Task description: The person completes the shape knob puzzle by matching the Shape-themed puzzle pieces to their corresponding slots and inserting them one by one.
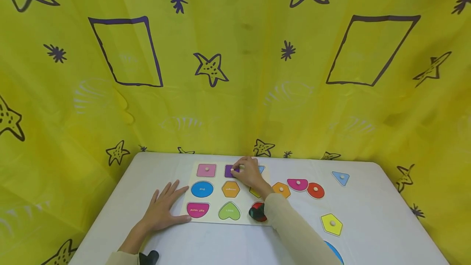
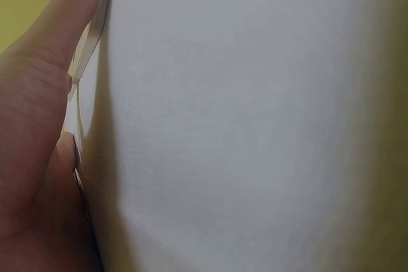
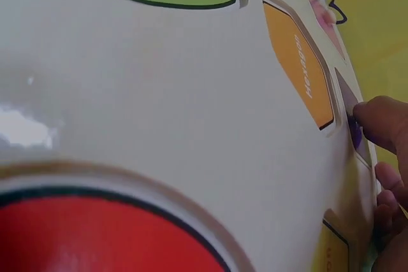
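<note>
Purple piece point(image 1: 228, 171) pinched in the far row of the puzzle board point(image 1: 217, 199)

Right hand point(image 1: 249, 173): thumb and fingers brought together, clamped on the small knob point(image 1: 232, 170) of the purple piece. It lies at the middle place of the row farthest from the person; whether fully seated, I cannot tell.

Left hand point(image 1: 161, 211): palm down, fingers straight and apart, thumb touching the board's near left corner.

Board, far row: pink piece point(image 1: 202, 171) at left, knob up; light blue triangle point(image 1: 261, 169) at right, partly behind the hand. Middle row: blue oval point(image 1: 202, 189), orange hexagon point(image 1: 230, 189), yellow shape point(image 1: 254, 192) partly covered. Near row: pink half round point(image 1: 198, 210), green heart point(image 1: 229, 211), red circle point(image 3: 108, 240), partly hidden by the dark wrist camera point(image 1: 254, 212).

Loose on the white table point(image 1: 220, 246), right of the board: orange piece point(image 1: 279, 191) near its edge, then half-round piece point(image 1: 294, 184), red piece point(image 1: 319, 193) just beside that, triangular piece point(image 1: 339, 180) well apart, yellow piece point(image 1: 329, 228), and part of a blue piece point(image 1: 335, 252) by the right sleeve point(image 1: 296, 230).

Behind: yellow curtain point(image 1: 235, 105) with dark stars
</note>
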Available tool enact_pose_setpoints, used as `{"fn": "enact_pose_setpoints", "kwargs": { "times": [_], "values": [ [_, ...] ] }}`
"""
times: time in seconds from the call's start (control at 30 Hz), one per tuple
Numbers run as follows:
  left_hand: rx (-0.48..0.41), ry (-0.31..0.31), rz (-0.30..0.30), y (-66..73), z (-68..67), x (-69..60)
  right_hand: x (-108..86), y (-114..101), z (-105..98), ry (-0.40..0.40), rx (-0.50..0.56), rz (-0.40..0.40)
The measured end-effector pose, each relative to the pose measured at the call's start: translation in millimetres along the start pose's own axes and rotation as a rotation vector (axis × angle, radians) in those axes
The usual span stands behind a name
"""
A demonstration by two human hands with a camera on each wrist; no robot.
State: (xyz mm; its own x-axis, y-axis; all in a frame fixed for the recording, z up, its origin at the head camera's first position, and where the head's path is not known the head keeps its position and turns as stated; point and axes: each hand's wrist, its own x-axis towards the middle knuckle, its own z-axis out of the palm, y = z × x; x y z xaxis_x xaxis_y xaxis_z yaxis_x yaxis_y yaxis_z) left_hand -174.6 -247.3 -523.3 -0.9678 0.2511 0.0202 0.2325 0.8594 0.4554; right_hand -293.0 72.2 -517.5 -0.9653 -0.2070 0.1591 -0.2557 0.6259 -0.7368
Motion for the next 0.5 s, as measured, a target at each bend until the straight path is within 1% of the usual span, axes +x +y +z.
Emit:
{"fn": "enact_pose_setpoints", "kwargs": {
  "times": [0.13, 0.2, 0.3, 0.37, 0.5],
  "values": [
    [-0.006, 0.020, 0.006, -1.8, 3.5, 0.1, 1.2, 0, -9, -0.062, -0.023, -0.078],
    [-0.008, 0.022, 0.008, -1.6, 3.3, -0.3, 0.7, 0, -16, -0.093, -0.023, -0.100],
    [-0.014, 0.007, 0.001, 0.2, 0.7, -0.9, -2.4, 0, -27, -0.126, 0.001, -0.090],
    [-0.010, -0.006, -0.003, 1.4, -1.3, -1.2, -4.8, 0, -35, -0.143, -0.002, -0.077],
    [-0.006, -0.015, -0.003, 3.7, -3.2, -2.0, -10.1, 4, -55, -0.146, -0.030, -0.072]
  ]
}}
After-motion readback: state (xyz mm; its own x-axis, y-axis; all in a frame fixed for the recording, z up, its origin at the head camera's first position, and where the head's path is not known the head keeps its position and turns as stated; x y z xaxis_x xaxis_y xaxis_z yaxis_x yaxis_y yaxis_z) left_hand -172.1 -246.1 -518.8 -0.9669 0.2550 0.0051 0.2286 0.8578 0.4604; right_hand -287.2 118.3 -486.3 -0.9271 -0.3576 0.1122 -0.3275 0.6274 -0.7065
